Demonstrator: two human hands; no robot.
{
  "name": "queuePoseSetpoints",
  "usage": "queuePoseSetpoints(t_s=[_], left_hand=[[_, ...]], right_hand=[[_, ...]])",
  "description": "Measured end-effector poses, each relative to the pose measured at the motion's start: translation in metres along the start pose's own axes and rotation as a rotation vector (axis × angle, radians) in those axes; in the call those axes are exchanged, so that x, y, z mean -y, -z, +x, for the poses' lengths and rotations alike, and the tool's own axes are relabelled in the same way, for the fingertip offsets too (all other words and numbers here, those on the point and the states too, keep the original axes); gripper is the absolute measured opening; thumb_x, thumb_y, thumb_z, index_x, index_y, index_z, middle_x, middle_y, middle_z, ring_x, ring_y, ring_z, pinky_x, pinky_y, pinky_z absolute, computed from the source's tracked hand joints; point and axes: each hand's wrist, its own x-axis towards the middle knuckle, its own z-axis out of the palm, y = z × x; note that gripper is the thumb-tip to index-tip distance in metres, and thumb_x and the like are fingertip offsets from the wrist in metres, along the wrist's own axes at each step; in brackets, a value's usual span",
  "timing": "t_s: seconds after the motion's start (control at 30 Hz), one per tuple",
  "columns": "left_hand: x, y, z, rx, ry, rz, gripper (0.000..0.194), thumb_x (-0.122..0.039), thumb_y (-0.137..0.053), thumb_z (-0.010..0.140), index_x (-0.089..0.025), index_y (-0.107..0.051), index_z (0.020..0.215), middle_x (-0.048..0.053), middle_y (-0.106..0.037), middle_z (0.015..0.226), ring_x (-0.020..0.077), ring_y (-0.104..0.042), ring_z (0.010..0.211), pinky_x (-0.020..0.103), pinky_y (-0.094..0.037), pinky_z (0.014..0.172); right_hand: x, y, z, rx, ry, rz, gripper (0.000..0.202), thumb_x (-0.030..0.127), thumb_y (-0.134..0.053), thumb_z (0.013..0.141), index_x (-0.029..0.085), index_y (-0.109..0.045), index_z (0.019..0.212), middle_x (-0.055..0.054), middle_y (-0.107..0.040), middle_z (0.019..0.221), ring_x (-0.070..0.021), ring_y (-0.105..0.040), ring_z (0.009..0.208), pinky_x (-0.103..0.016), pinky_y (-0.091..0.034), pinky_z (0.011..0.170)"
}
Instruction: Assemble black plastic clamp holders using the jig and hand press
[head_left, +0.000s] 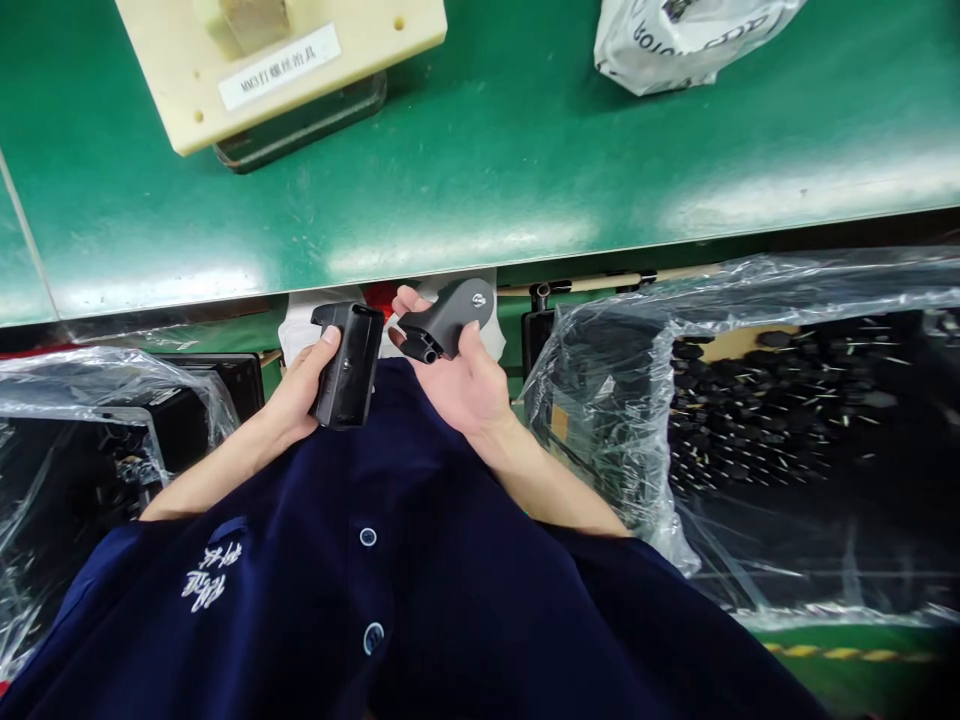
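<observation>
Just below the bench edge, my left hand (304,378) grips a black rectangular plastic housing (349,368), held upright with the thumb over its upper left side. Beside it, a little to the right, my right hand (472,385) holds a dark grey plastic part (450,318) with a rounded end, a small silver mark on that end and a hollow stub pointing down. The two parts are apart, with a narrow gap between them. Some fingers of both hands are hidden behind what they hold.
A cream fixture block (375,40) with a paper label rests on the green bench (480,200). A white plastic bag (690,45) lies at the back right. To my right stands a plastic-lined bin with many small black parts (757,410); another lined bin (75,400) is at left.
</observation>
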Motion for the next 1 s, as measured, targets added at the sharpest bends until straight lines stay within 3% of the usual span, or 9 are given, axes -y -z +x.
queuePoseSetpoints(t_s=[0.2, 0.37, 0.43, 0.6, 0.7, 0.8, 0.9, 1.0], left_hand=[[-0.004, -0.015, -0.006, 0.238, -0.027, -0.151, 0.069, -0.071, -0.072, 0.065, -0.015, -0.068, 0.103, 0.008, -0.073, 0.088, 0.0191, -0.070, 0.073, 0.023, -0.056, 0.056], [-0.004, -0.018, -0.010, 0.246, 0.018, -0.148, 0.060, -0.067, -0.068, 0.073, -0.013, -0.068, 0.100, 0.009, -0.074, 0.084, 0.0199, -0.071, 0.073, 0.025, -0.057, 0.059], [-0.001, -0.017, -0.011, 0.224, 0.048, -0.174, 0.057, -0.063, -0.075, 0.068, -0.014, -0.068, 0.096, 0.007, -0.073, 0.080, 0.0230, -0.072, 0.078, 0.028, -0.058, 0.063], [0.006, -0.012, -0.005, 0.193, -0.024, -0.247, 0.057, -0.051, -0.089, 0.049, -0.017, -0.066, 0.088, 0.002, -0.072, 0.075, 0.0272, -0.071, 0.082, 0.040, -0.059, 0.079], [0.009, -0.005, 0.001, 0.202, -0.070, -0.204, 0.061, -0.045, -0.090, 0.044, -0.018, -0.065, 0.092, 0.002, -0.071, 0.074, 0.0278, -0.071, 0.083, 0.040, -0.059, 0.080], [0.012, 0.001, 0.005, 0.227, -0.088, -0.158, 0.067, -0.044, -0.090, 0.040, -0.020, -0.065, 0.098, 0.001, -0.071, 0.074, 0.0273, -0.071, 0.081, 0.038, -0.058, 0.077], [0.014, 0.005, 0.007, 0.279, -0.110, -0.123, 0.072, -0.046, -0.088, 0.041, -0.020, -0.064, 0.103, 0.003, -0.072, 0.082, 0.0284, -0.070, 0.084, 0.037, -0.058, 0.075], [0.016, 0.007, 0.006, 0.312, -0.143, -0.088, 0.070, -0.047, -0.086, 0.045, -0.019, -0.064, 0.105, 0.005, -0.073, 0.087, 0.0298, -0.070, 0.087, 0.037, -0.058, 0.073]], right_hand=[[0.000, -0.009, 0.002, 0.058, 0.017, -0.077, 0.086, 0.087, -0.044, 0.073, 0.027, -0.050, 0.134, -0.006, -0.045, 0.146, -0.0282, -0.041, 0.136, -0.050, -0.047, 0.103], [-0.004, -0.005, 0.001, 0.093, 0.120, -0.105, 0.084, 0.089, -0.040, 0.073, 0.030, -0.053, 0.131, -0.004, -0.038, 0.151, -0.0282, -0.039, 0.137, -0.049, -0.049, 0.100], [-0.007, 0.000, -0.001, 0.119, 0.186, -0.209, 0.077, 0.088, -0.042, 0.073, 0.033, -0.057, 0.124, 0.000, -0.035, 0.152, -0.0268, -0.033, 0.141, -0.048, -0.047, 0.105], [-0.002, 0.013, -0.001, 0.365, 0.294, -0.418, 0.032, 0.061, -0.066, 0.079, 0.036, -0.069, 0.097, 0.008, -0.039, 0.148, -0.0231, -0.025, 0.147, -0.046, -0.029, 0.120], [0.005, 0.012, -0.001, 0.491, 0.339, -0.479, 0.026, 0.049, -0.061, 0.085, 0.029, -0.069, 0.099, 0.004, -0.037, 0.150, -0.0220, -0.021, 0.148, -0.043, -0.023, 0.123], [0.008, 0.006, -0.006, 0.511, 0.392, -0.572, 0.024, 0.039, -0.055, 0.089, 0.022, -0.066, 0.102, -0.001, -0.027, 0.156, -0.0221, -0.020, 0.149, -0.043, -0.022, 0.123], [0.007, 0.002, -0.013, 0.490, 0.383, -0.609, 0.019, 0.036, -0.058, 0.087, 0.023, -0.066, 0.098, 0.002, -0.016, 0.160, -0.0221, -0.021, 0.148, -0.042, -0.024, 0.123], [0.007, -0.002, -0.020, 0.442, 0.362, -0.593, 0.018, 0.037, -0.066, 0.082, 0.024, -0.066, 0.094, 0.001, -0.018, 0.159, -0.0239, -0.023, 0.148, -0.044, -0.025, 0.122]])
